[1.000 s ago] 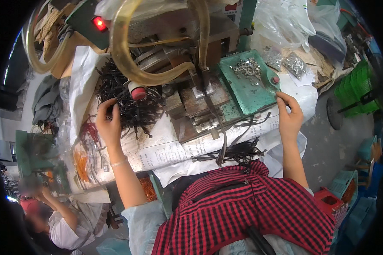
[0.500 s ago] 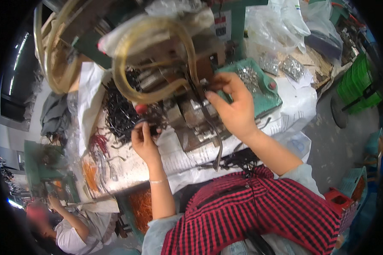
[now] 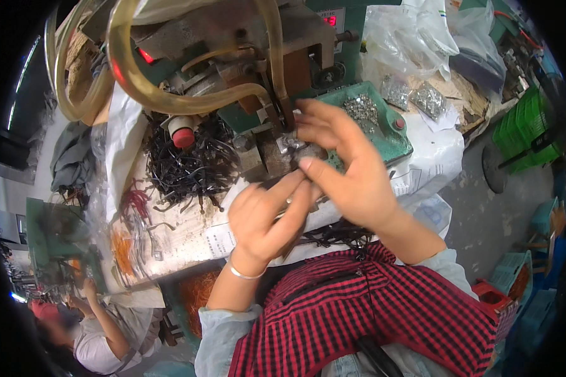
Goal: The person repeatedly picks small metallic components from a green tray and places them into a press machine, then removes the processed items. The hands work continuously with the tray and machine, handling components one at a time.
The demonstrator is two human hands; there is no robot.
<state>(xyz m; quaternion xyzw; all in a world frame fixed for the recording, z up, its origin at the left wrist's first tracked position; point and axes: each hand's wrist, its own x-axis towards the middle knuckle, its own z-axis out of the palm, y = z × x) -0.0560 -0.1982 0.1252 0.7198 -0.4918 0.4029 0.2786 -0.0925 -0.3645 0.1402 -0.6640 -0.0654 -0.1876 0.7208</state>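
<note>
**Workshop, small-parts production**

Bench machine (image 3: pixel 195 38) has thick hoses (image 3: pixel 170 104), a red push button (image 3: pixel 183 138) and a lit red display (image 3: pixel 329 21). Green tray (image 3: pixel 390 149) of loose metal parts (image 3: pixel 360 110) beside it, black strips (image 3: pixel 192 173) heaped left. Second person (image 3: pixel 97 342) at green equipment (image 3: pixel 53 226), far left; green basket (image 3: pixel 525 135) on right.

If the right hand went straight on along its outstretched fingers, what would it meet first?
Probably the upright metal prongs, just beyond the upper fingertips of the right hand; one view leaves depth unclear, so it might pass in front or behind.
</note>
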